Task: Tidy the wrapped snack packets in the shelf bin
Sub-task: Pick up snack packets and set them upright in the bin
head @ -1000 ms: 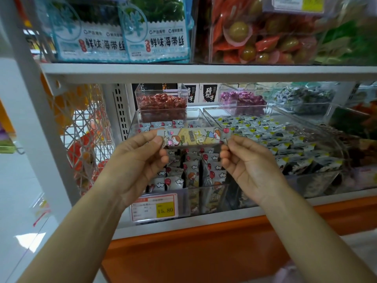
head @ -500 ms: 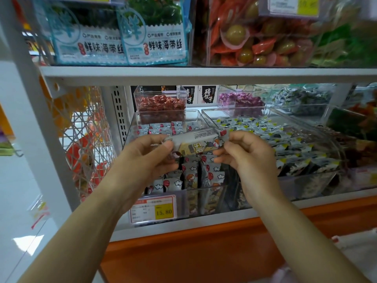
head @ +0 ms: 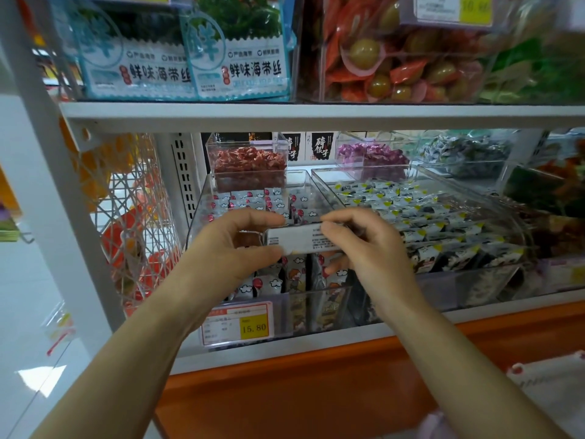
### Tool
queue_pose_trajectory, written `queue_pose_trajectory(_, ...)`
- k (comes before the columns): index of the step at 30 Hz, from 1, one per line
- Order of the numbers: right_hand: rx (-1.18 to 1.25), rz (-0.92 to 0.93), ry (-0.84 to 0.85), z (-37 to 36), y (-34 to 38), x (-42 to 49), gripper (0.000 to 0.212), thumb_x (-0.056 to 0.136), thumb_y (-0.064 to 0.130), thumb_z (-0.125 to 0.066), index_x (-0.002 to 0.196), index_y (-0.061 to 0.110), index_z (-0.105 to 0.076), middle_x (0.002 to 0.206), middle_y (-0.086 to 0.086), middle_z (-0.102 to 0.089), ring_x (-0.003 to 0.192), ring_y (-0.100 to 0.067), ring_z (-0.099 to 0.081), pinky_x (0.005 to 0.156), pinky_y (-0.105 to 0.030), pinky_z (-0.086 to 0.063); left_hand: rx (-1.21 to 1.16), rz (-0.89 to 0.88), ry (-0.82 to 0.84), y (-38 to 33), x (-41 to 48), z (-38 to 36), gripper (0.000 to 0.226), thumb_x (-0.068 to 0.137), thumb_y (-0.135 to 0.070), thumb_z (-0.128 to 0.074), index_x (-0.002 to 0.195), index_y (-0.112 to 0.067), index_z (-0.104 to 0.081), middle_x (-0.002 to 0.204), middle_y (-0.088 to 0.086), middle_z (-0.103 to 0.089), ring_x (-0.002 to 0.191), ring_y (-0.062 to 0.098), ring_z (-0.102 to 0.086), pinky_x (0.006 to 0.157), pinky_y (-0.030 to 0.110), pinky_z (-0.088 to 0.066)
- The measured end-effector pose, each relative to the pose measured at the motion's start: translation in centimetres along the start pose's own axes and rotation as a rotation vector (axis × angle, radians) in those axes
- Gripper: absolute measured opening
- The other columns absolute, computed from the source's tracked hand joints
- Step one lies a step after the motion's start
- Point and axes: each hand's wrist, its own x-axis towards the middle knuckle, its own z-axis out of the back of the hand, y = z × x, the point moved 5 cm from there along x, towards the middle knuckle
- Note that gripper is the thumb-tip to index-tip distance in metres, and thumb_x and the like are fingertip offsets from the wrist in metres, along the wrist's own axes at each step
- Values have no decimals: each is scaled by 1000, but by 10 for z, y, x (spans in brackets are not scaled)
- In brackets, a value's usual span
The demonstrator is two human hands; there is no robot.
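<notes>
A clear shelf bin (head: 202, 213) holds rows of wrapped snack packets (head: 250, 199) printed with cartoon figures and clouds. Just above the bin's front rows I hold one long snack packet (head: 296, 239), its white printed back turned toward me. My left hand (head: 234, 248) pinches its left end between thumb and fingers. My right hand (head: 364, 248) grips its right end, fingers curled over the top. Both hands hide the packets right below them.
A second clear bin (head: 519, 242) of dark packets with yellow corners stands to the right. Small boxes of red (head: 248, 160) and purple sweets (head: 373, 153) stand behind. A price tag (head: 237, 323) reading 15.80 hangs at the bin's front. A shelf board (head: 316, 114) runs overhead.
Both hands lowered the packet toward the bin and came closer together. The packet has been turned over, from its yellow cartoon front to its white printed back.
</notes>
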Motion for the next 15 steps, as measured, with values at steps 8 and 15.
queue_pose_trajectory(8,-46,85,6,-9,4,-2,12,87,13,-60,84,23,-63,86,10,-59,67,-3,-60,50,-17,-51,85,-37,-62,-2,1,-6,11,77,-25,-71,79,-15,-66,73,0,-67,57,3,-58,49,12,-45)
queue_pose_trajectory(15,-23,28,63,-7,3,1,16,87,10,-60,83,25,-65,89,8,-59,72,-4,-59,52,-23,-53,181,-34,-19,0,3,3,16,82,-26,-65,69,-19,-72,71,-2,-71,58,7,-64,51,18,-51)
